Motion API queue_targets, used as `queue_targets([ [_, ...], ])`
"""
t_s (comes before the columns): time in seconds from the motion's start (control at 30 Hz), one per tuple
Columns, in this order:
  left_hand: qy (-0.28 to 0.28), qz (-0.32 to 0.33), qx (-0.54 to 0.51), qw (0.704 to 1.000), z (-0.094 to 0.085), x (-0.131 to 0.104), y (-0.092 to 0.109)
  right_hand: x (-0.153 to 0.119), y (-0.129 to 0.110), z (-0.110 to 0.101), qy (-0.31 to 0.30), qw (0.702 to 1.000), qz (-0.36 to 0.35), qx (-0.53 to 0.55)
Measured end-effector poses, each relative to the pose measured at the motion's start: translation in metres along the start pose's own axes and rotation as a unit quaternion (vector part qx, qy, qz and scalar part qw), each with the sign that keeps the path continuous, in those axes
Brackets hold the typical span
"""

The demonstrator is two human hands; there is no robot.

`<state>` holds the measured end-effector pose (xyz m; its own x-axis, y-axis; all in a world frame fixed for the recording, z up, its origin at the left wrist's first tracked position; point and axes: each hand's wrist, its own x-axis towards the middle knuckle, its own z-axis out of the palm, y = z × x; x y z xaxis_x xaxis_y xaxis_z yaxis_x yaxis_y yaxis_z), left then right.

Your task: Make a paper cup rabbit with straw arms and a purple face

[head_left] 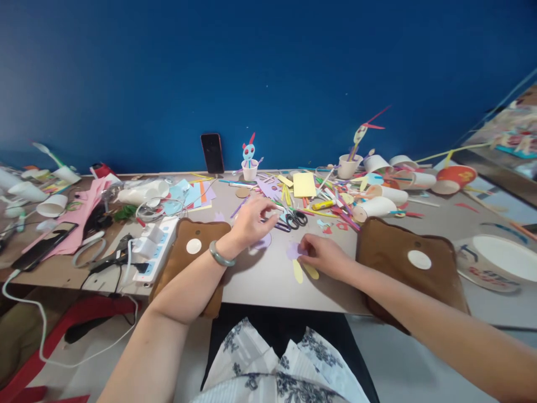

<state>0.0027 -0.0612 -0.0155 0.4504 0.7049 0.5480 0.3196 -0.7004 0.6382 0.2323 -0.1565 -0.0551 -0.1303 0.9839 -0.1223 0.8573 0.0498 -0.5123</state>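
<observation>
My left hand [253, 222], with a bracelet at the wrist, hovers over the desk beside the dark-handled scissors [297, 219]. Its fingers are curved, with thumb and forefinger apart; a small white item shows at the fingertips, and whether it is held is unclear. Fingers bent together, my right hand [321, 256] holds the edge of a purple paper shape [292, 251]. Two yellow paper strips [297, 271] extend from that shape toward the desk's front edge. A purple round piece [264, 242] lies under and beside my left hand.
Brown cushions [199, 280] [398, 257] flank the work area. Behind are a yellow pad [304, 184], pens, paper scraps and cups with paper figures [250, 170] [349, 167]. A phone [212, 154] leans on the wall; a power strip [161, 249] sits left.
</observation>
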Motion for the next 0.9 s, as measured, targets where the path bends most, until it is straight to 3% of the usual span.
queue_targets([
  [0.17, -0.165, -0.036, -0.058, 0.984, 0.009, -0.009, 0.012, 0.001, -0.001, 0.003, 0.012, 0.998, -0.01, 0.061],
  [0.27, -0.238, -0.073, -0.11, 0.962, 0.014, -0.011, 0.011, 0.006, -0.006, -0.011, 0.025, 0.99, -0.026, 0.139],
  [0.33, -0.256, -0.095, -0.161, 0.949, 0.018, -0.012, 0.008, 0.009, -0.014, -0.025, 0.03, 0.985, -0.035, 0.167],
  [0.5, -0.201, -0.16, -0.296, 0.92, 0.027, -0.012, 0.001, 0.016, -0.044, -0.056, 0.031, 0.986, -0.066, 0.153],
  [0.63, -0.159, -0.227, -0.406, 0.871, 0.019, -0.003, 0.001, 0.023, -0.06, -0.075, 0.01, 0.968, -0.064, 0.24],
  [0.7, -0.101, -0.237, -0.456, 0.852, 0.012, 0.001, 0.003, 0.027, -0.063, -0.08, 0.018, 0.953, -0.042, 0.3],
  [0.8, 0.001, -0.228, -0.487, 0.843, 0.003, 0.005, 0.005, 0.036, -0.064, -0.073, 0.026, 0.924, -0.036, 0.381],
  [0.9, 0.063, -0.228, -0.474, 0.848, 0.001, 0.005, 0.004, 0.044, -0.067, -0.052, 0.036, 0.897, -0.046, 0.439],
])
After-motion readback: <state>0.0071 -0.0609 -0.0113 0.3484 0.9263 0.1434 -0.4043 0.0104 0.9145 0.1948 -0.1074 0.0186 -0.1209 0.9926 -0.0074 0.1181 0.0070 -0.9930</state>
